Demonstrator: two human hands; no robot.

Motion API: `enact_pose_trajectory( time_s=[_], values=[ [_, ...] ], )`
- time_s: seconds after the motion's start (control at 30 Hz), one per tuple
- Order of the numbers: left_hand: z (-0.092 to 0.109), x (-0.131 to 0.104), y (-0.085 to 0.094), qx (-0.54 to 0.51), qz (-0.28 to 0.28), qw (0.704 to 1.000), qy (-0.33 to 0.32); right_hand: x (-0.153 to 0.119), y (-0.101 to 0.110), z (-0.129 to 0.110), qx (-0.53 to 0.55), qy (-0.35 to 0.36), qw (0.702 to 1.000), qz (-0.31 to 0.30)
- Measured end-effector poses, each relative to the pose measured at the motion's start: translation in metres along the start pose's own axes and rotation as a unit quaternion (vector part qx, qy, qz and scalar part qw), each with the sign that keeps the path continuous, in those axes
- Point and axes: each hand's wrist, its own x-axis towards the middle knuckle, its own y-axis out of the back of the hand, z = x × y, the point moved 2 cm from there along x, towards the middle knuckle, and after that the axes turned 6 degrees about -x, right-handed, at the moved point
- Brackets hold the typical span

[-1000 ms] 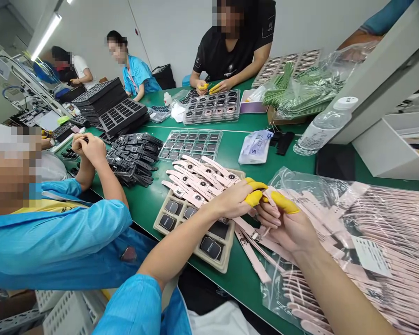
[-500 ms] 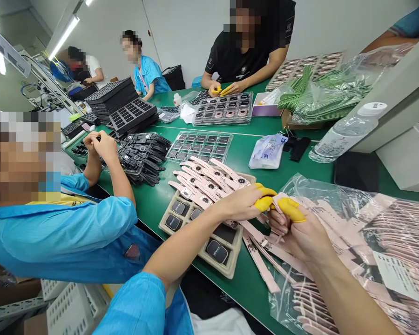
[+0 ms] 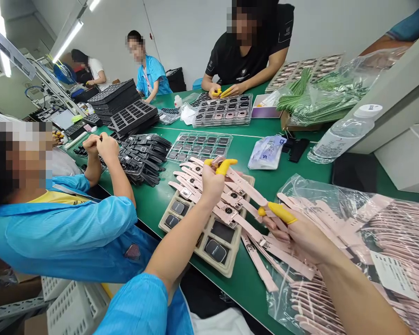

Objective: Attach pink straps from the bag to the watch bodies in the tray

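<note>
A pink smartwatch strap (image 3: pixel 246 185) stretches slantwise between my two hands. My left hand (image 3: pixel 212 181), with yellow finger cots on thumb and finger, pinches its far end, where a watch body seems to be, partly hidden by the fingers. At the near end my right hand (image 3: pixel 296 228), also in yellow cots, grips the pink strap. Below them, pink watches (image 3: pixel 228 211) lie face down in an overlapping row across a beige tray (image 3: pixel 234 253). Square black watch faces (image 3: pixel 216 251) sit in the tray's compartments. Loose pink straps (image 3: pixel 260 263) lie beside the tray.
At right a clear plastic bag (image 3: pixel 300 184) holds many pink straps. Behind it stand a water bottle (image 3: pixel 345 135) and a bag of green straps (image 3: pixel 310 100). Black watches (image 3: pixel 145 156) are piled near a co-worker's hands (image 3: pixel 103 149) at left. Another co-worker (image 3: pixel 247 60) sits opposite.
My left hand has moved left and away from me, over the row of watches, drawing apart from my right hand. The pink strap now spans the gap; the right hand stays nearly in place.
</note>
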Motion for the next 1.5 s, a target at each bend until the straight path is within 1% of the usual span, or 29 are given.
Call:
enact_pose_trajectory(
  time_s=[0.03, 0.07, 0.1, 0.13, 0.17, 0.23, 0.3, 0.33, 0.4, 0.47, 0.53, 0.67, 0.8, 0.93, 1.03, 1.1, 1.17, 1.27, 1.3, 1.33, 1.37, 1.4, 1.5],
  values=[
    [0.001, 0.002, 0.002, 0.006, 0.014, 1.0, 0.008, 0.001, 0.002, -0.001, 0.003, 0.009, 1.0, 0.026],
    [-0.001, 0.003, 0.002, 0.023, 0.008, 0.999, 0.022, 0.001, 0.003, -0.003, 0.012, 0.022, 0.998, 0.055],
    [-0.005, 0.002, 0.001, 0.05, -0.02, 0.998, 0.041, 0.002, 0.004, -0.005, 0.017, 0.036, 0.996, 0.075],
    [-0.011, 0.0, -0.001, 0.085, -0.063, 0.993, 0.055, 0.002, 0.004, -0.007, 0.028, 0.056, 0.994, 0.092],
    [-0.017, -0.003, -0.005, 0.127, -0.118, 0.983, 0.059, 0.002, 0.003, -0.008, 0.039, 0.069, 0.992, 0.099],
    [-0.029, -0.011, -0.012, 0.22, -0.233, 0.947, 0.03, 0.002, 0.0, -0.008, 0.056, 0.075, 0.991, 0.091],
    [-0.034, -0.019, -0.018, 0.309, -0.324, 0.894, -0.022, 0.001, -0.002, -0.006, 0.061, 0.067, 0.993, 0.076],
    [-0.035, -0.023, -0.02, 0.348, -0.354, 0.867, -0.043, 0.001, -0.003, -0.005, 0.057, 0.062, 0.994, 0.069],
    [-0.032, -0.028, -0.023, 0.41, -0.387, 0.824, -0.063, 0.001, -0.002, -0.002, 0.045, 0.053, 0.996, 0.056],
    [-0.027, -0.029, -0.024, 0.442, -0.404, 0.798, -0.063, 0.0, -0.001, 0.0, 0.036, 0.039, 0.998, 0.043],
    [-0.023, -0.03, -0.025, 0.447, -0.419, 0.788, -0.065, 0.0, 0.0, 0.001, 0.038, 0.022, 0.999, 0.031],
    [-0.018, -0.03, -0.028, 0.445, -0.431, 0.781, -0.075, -0.001, -0.002, -0.001, 0.083, 0.009, 0.996, 0.03],
    [-0.016, -0.032, -0.029, 0.463, -0.415, 0.78, -0.066, 0.0, -0.006, -0.003, 0.124, 0.005, 0.992, 0.032],
    [-0.014, -0.034, -0.031, 0.463, -0.412, 0.782, -0.065, 0.002, -0.005, -0.002, 0.137, -0.001, 0.99, 0.021],
    [-0.013, -0.034, -0.032, 0.45, -0.428, 0.781, -0.061, 0.003, -0.001, 0.001, 0.14, -0.011, 0.99, 0.01],
    [-0.013, -0.034, -0.032, 0.451, -0.436, 0.775, -0.07, 0.004, 0.0, 0.002, 0.135, -0.015, 0.991, 0.013],
    [-0.013, -0.034, -0.031, 0.476, -0.439, 0.756, -0.091, 0.005, 0.001, 0.004, 0.122, -0.021, 0.992, 0.023],
    [-0.015, -0.034, -0.032, 0.525, -0.45, 0.711, -0.124, 0.004, 0.002, 0.006, 0.106, -0.022, 0.993, 0.045],
    [-0.016, -0.034, -0.032, 0.534, -0.454, 0.702, -0.129, 0.004, 0.001, 0.006, 0.105, -0.019, 0.993, 0.054],
    [-0.016, -0.034, -0.032, 0.537, -0.455, 0.698, -0.129, 0.004, 0.001, 0.006, 0.105, -0.017, 0.993, 0.061],
    [-0.015, -0.035, -0.032, 0.534, -0.455, 0.702, -0.125, 0.003, 0.001, 0.006, 0.104, -0.015, 0.992, 0.065],
    [-0.014, -0.035, -0.032, 0.526, -0.452, 0.711, -0.118, 0.002, 0.0, 0.006, 0.102, -0.015, 0.993, 0.065],
    [-0.012, -0.036, -0.035, 0.479, -0.445, 0.751, -0.089, 0.0, -0.001, 0.002, 0.103, 0.002, 0.994, 0.046]
  ],
)
